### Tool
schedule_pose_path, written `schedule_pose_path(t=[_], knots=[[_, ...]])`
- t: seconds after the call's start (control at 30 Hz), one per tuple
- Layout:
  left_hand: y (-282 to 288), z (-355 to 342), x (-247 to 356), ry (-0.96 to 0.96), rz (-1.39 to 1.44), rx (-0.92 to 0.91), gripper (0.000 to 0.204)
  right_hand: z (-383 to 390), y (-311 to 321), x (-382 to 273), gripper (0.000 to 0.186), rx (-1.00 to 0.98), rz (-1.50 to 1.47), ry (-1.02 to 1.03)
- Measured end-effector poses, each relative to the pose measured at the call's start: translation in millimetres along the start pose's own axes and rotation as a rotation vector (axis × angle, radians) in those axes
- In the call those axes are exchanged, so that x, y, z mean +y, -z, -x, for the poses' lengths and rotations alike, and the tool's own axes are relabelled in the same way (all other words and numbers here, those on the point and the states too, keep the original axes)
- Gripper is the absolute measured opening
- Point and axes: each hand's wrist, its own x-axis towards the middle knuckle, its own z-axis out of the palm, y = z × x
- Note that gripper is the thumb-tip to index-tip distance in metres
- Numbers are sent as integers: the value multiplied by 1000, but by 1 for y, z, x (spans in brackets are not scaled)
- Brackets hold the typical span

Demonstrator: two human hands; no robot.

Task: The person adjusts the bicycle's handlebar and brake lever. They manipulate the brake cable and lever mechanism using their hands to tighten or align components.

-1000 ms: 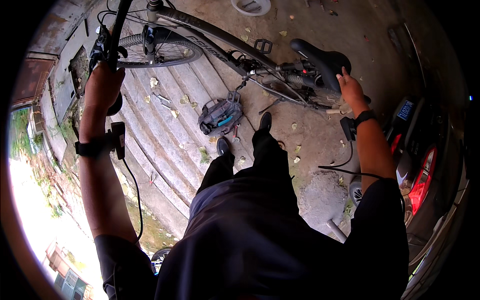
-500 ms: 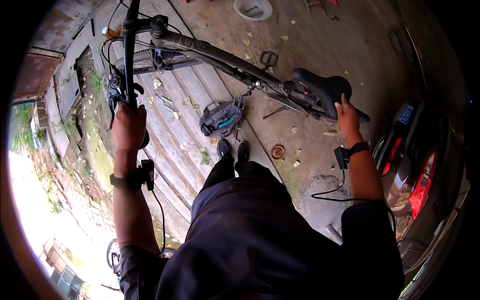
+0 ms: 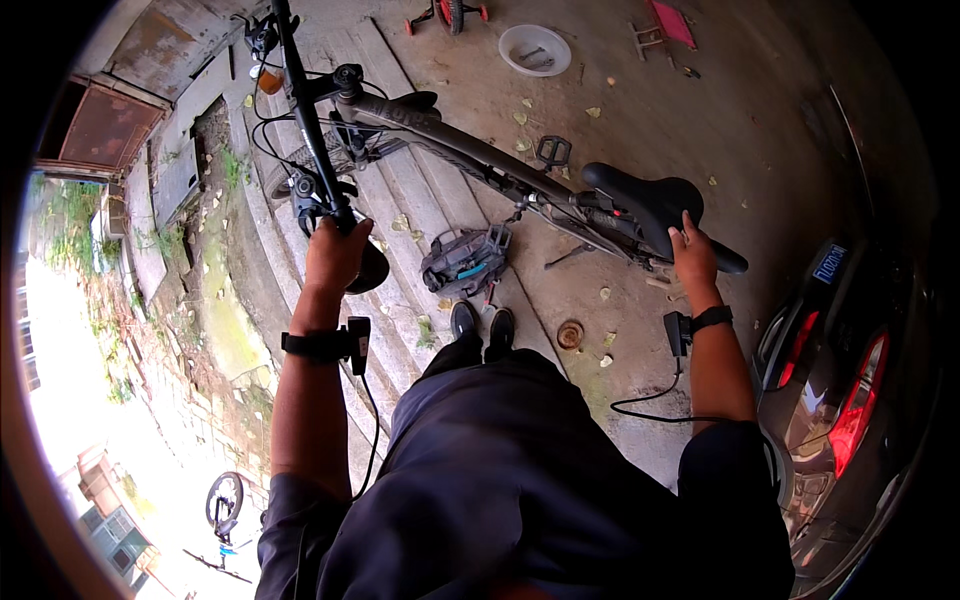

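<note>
A dark grey bicycle (image 3: 445,135) stretches across the upper middle of the view, in front of me. My left hand (image 3: 335,255) is closed on the black handlebar grip, near the brake lever and cables. My right hand (image 3: 694,258) grips the side of the black saddle (image 3: 640,195), fingers curled over its edge. A grey and black bag (image 3: 450,255) lies on the ground below the frame, partly behind a pedal, with a red-handled tool beside it. A small brown round item (image 3: 569,334) sits near my feet.
A parked dark car (image 3: 810,420) is close on my right. Behind the bicycle are a white basin (image 3: 535,50), a red stool-like seat (image 3: 672,22) and a small wheeled toy (image 3: 448,14). Grooved concrete (image 3: 380,310) lies underfoot; another bicycle (image 3: 224,505) stands at lower left.
The handlebar has swung rightward and my left hand with it. The saddle and my right hand sit lower in the view. My feet have drawn closer together.
</note>
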Motion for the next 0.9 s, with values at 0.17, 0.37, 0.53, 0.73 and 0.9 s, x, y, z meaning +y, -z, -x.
schedule_pose_path(t=[0.17, 0.37, 0.53, 0.73, 0.9], knots=[[-10, 13, 14, 50, 32, -53, 57, 9, 3, 10, 54, 9, -84, 65], [-12, 30, 22, 99, -34, -38, 61, 2, 9, 13, 53, 13, -109, 96], [-9, 44, 26, 68, -29, -4, 61, -2, 11, 18, 52, 75, -176, 110], [-14, 57, 29, 74, -11, 24, 59, 18, 31, 2, 45, 107, -494, -25], [-27, 63, 26, 68, -45, 51, 66, 37, 36, 16, 38, 91, -813, -76]])
